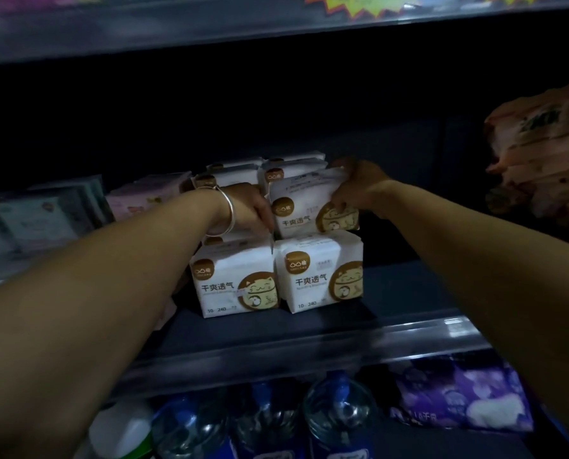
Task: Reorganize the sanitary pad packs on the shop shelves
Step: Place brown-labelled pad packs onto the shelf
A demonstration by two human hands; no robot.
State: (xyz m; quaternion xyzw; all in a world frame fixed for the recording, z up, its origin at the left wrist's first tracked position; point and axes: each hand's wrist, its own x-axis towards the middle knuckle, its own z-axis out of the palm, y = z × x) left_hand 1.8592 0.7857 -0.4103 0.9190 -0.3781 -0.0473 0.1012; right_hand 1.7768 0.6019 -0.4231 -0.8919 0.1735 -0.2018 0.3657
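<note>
Both forearms fill the near field and reach into the middle shelf (309,329). Below the shelf lip stand water bottles (339,412), with a purple pack (458,392) to their right. On the middle shelf, two white sanitary pad packs with a cat emblem stand side by side at the front: the lower left pack (235,279) and the lower right pack (319,271), touching along their inner edges. An upper pack (309,207) rests on the lower right pack, slightly tilted. The right hand (359,190) grips the upper pack at its right top corner, fingers curled over the edge, which steadies the pack while it is squared to the stack. The left hand (250,207), with a silver bangle (225,210) at the wrist, sits at the left side of the upper pack, fingers pointing down into the gap above the lower left pack; whether it pinches anything cannot be determined. Holding from both sides probably keeps the soft pack from toppling. More white packs (233,172) stand in rows behind. Pink packs (144,193) lie to the left, and orange packs (541,154) are stacked at far right. Judged status: stacking in progress; the place above the lower left pack remains to be filled.
</note>
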